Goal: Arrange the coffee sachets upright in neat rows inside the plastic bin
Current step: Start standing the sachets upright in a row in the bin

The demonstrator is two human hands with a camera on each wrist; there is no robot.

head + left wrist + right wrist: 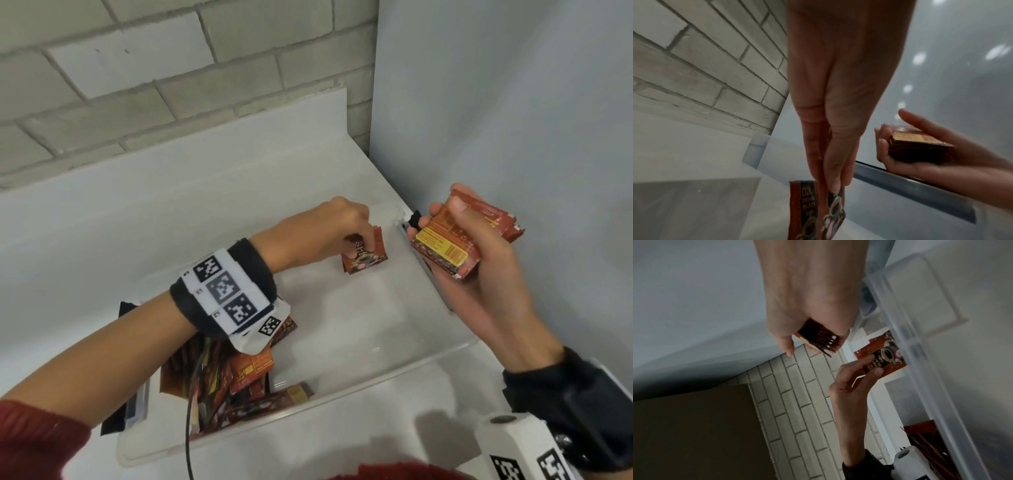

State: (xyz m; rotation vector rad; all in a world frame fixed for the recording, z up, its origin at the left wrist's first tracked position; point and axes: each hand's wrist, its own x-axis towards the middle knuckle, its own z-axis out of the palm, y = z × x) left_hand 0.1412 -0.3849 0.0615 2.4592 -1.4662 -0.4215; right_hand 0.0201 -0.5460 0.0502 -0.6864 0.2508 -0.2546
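Observation:
A clear plastic bin [376, 373] stands on a white table. In its far right corner my left hand [359, 240] pinches the top of a few red-brown coffee sachets [364, 257] that stand upright on the bin floor. The left wrist view shows finger and thumb [830, 183] closed on the sachets [803, 211]. My right hand [455, 233] grips a stack of sachets [452, 246] above the bin's right rim, yellow label up; the stack's edges [818, 339] show in the right wrist view. A loose pile of sachets [233, 377] lies in the near left corner, partly hidden by my left wrist.
A brick wall [137, 85] runs behind the table and a plain grey wall [513, 120] stands close on the right. Black latches sit on the bin's far right end [414, 219] and near left end [113, 421]. The bin's middle floor [342, 318] is bare.

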